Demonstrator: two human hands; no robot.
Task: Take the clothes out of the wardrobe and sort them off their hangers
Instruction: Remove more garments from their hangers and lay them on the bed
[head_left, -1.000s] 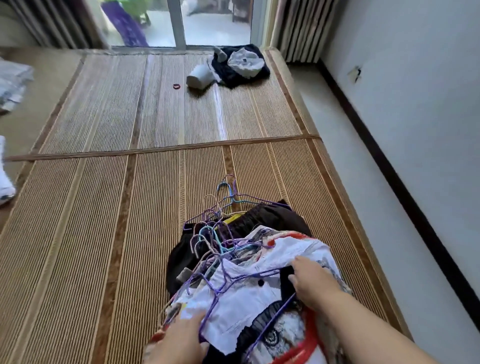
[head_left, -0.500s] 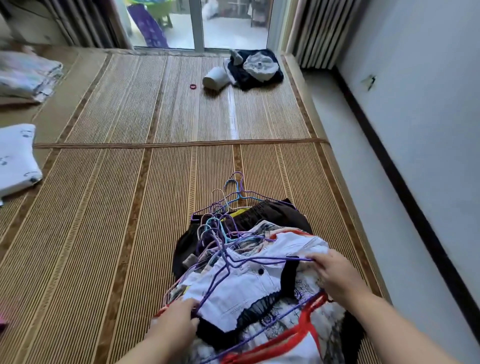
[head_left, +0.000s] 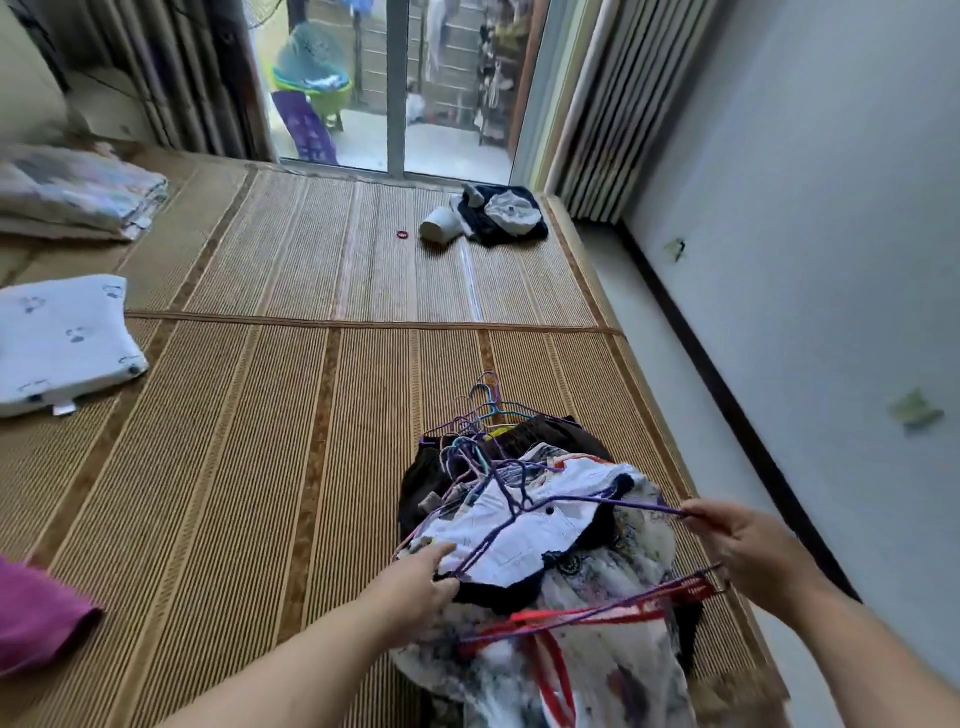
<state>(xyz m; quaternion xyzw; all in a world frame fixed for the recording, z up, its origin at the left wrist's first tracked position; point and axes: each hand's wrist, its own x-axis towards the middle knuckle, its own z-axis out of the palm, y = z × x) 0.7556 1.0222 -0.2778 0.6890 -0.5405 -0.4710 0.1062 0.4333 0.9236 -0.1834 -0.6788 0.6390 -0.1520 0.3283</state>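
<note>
A heap of clothes on hangers (head_left: 540, 525) lies on the woven mat at the lower middle. A white garment (head_left: 524, 535) is on top, over a dark one and a black-and-white patterned one with red trim. Several wire hanger hooks (head_left: 483, 410) stick out at the far end. My right hand (head_left: 748, 545) pinches the right end of a purple hanger (head_left: 613, 501) and pulls it sideways. My left hand (head_left: 421, 587) presses down on the white garment's left edge, fingers on the hanger's other arm.
A woven mat (head_left: 260, 441) covers the platform, with a white wall and dark skirting to the right. A white folded cloth (head_left: 62, 343) and a folded blanket (head_left: 78, 197) lie left, pink fabric (head_left: 36, 618) at lower left. A white cup (head_left: 440, 226) and dark clothes (head_left: 501, 213) lie by the glass door.
My right hand has moved right, drawing the purple hanger's end out of the white garment. My left hand slid up onto the garment. The camera tilted up, showing more of the room.
</note>
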